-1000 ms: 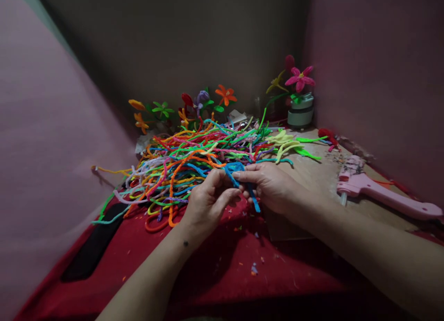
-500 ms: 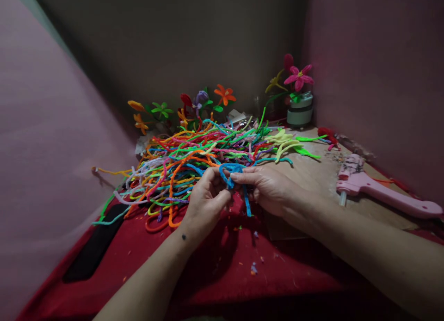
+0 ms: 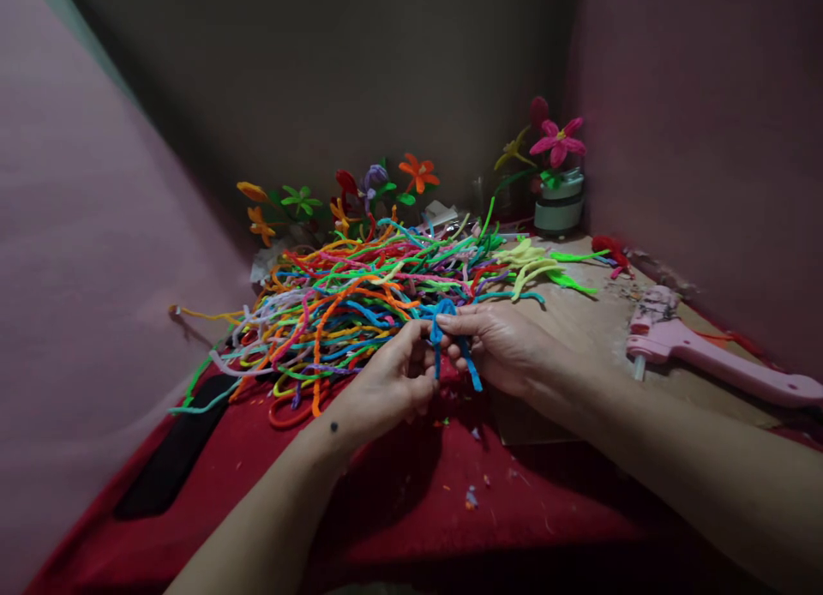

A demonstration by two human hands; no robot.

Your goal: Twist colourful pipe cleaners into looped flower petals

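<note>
A blue pipe cleaner (image 3: 443, 310), bent into a small loop with two ends hanging down, is between my hands. My right hand (image 3: 507, 342) pinches it between thumb and fingers at the loop. My left hand (image 3: 399, 372) has its fingers curled round the lower left end, thumb below. Just behind the hands lies a big heap of pipe cleaners (image 3: 347, 312) in many colours. Both hands are above the red cloth (image 3: 411, 501) at the front of the table.
A pink glue gun (image 3: 713, 355) lies on a brown board (image 3: 579, 321) to the right. Behind the heap stand several pipe-cleaner flowers (image 3: 419, 173); a grey-green pot (image 3: 558, 205) holds a pink flower (image 3: 558, 142). A black strip (image 3: 167, 458) lies on the left.
The blue loop first shifted left and opened, then came back right and is narrower. My left hand has moved down along its left end, which now hangs straighter.
</note>
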